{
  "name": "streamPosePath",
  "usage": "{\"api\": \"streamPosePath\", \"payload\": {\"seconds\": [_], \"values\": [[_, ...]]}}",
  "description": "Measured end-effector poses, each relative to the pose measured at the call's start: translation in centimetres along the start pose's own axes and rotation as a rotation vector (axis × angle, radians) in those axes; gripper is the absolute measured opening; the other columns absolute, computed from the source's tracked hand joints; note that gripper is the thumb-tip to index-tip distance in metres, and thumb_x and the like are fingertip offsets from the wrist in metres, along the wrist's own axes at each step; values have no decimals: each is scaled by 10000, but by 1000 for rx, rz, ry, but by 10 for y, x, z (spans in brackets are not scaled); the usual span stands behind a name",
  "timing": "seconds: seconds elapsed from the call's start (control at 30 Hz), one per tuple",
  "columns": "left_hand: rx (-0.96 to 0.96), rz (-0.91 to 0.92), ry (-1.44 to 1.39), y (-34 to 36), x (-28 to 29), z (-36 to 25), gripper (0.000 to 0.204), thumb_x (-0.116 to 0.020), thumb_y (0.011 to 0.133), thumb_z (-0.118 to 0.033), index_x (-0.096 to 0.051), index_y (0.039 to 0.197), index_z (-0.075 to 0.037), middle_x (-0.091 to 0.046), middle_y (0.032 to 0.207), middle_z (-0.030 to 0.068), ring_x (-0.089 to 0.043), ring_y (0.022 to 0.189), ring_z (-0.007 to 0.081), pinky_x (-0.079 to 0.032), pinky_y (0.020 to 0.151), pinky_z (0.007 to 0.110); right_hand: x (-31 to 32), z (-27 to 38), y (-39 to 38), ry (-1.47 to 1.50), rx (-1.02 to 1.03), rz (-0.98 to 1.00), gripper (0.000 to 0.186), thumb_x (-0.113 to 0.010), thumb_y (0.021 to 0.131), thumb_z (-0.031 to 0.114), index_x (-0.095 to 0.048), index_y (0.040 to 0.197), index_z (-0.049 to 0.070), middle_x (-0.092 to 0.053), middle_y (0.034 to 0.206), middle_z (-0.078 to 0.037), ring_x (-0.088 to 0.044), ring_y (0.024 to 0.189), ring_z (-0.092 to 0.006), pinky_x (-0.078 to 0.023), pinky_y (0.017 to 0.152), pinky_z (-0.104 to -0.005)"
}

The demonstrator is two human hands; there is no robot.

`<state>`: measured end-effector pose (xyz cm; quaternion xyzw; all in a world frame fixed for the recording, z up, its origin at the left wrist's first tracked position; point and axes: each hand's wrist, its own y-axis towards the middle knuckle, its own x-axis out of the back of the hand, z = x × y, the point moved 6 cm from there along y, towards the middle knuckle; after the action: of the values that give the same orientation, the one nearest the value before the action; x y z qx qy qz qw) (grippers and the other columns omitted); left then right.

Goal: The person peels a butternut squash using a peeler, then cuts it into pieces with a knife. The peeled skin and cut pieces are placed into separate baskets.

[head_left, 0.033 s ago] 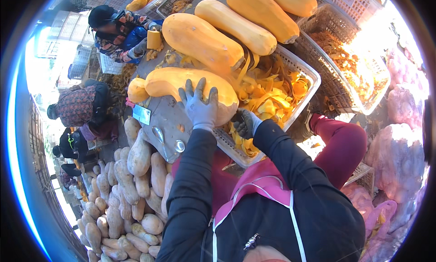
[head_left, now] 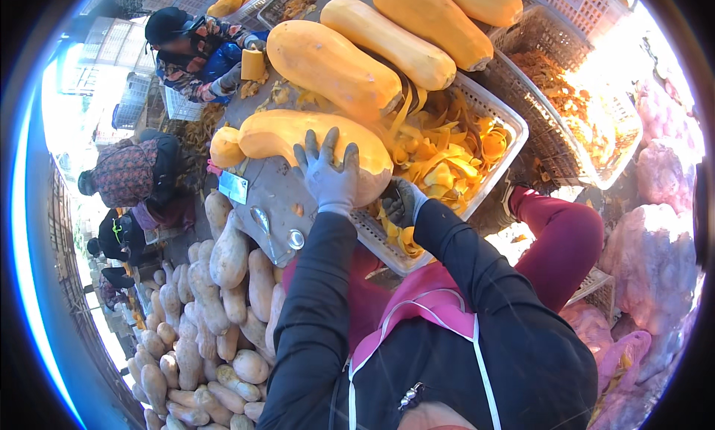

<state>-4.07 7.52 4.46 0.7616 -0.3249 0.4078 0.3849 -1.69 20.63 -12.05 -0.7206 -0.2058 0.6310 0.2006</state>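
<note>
A long peeled orange squash (head_left: 283, 136) lies across a grey work board (head_left: 275, 199). My left hand (head_left: 328, 173), in a grey glove, rests on top of it with the fingers spread, pressing it down. My right hand (head_left: 404, 205), also gloved, is curled at the squash's thick end, over a white plastic crate (head_left: 514, 128) full of orange peel strips. What its fingers enclose is too small and dark to make out.
Three more peeled squashes (head_left: 331, 65) lie beyond, over the crate. A wire basket of peel (head_left: 573, 132) stands right, with pink net sacks (head_left: 655, 244) beyond it. Several unpeeled squashes (head_left: 216, 303) are piled lower left. Other people (head_left: 194, 50) crouch at the upper left.
</note>
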Motion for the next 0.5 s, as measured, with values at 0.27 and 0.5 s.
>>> {"api": "streamPosePath", "payload": {"seconds": [0.27, 0.5], "values": [[60, 37, 45, -6, 7, 12, 521, -725, 866, -459, -674, 1352, -277, -425, 1594, 131, -270, 1503, 434, -160, 1216, 616, -40, -64, -76, -311, -1, -348, 483, -439, 1022, 595, -584, 861, 163, -426, 550, 41, -279, 377, -86, -203, 360, -265], [90, 81, 65, 1, -1, 1, 528, -708, 882, -470, -660, 1377, -290, -391, 1620, 113, -232, 1525, 418, -138, 1220, 633, -23, -15, -79, -289, 348, -516, 470, -425, 1010, 605, -538, 917, 158, -437, 619, 21, -319, 429, -105, -249, 403, -294]]}}
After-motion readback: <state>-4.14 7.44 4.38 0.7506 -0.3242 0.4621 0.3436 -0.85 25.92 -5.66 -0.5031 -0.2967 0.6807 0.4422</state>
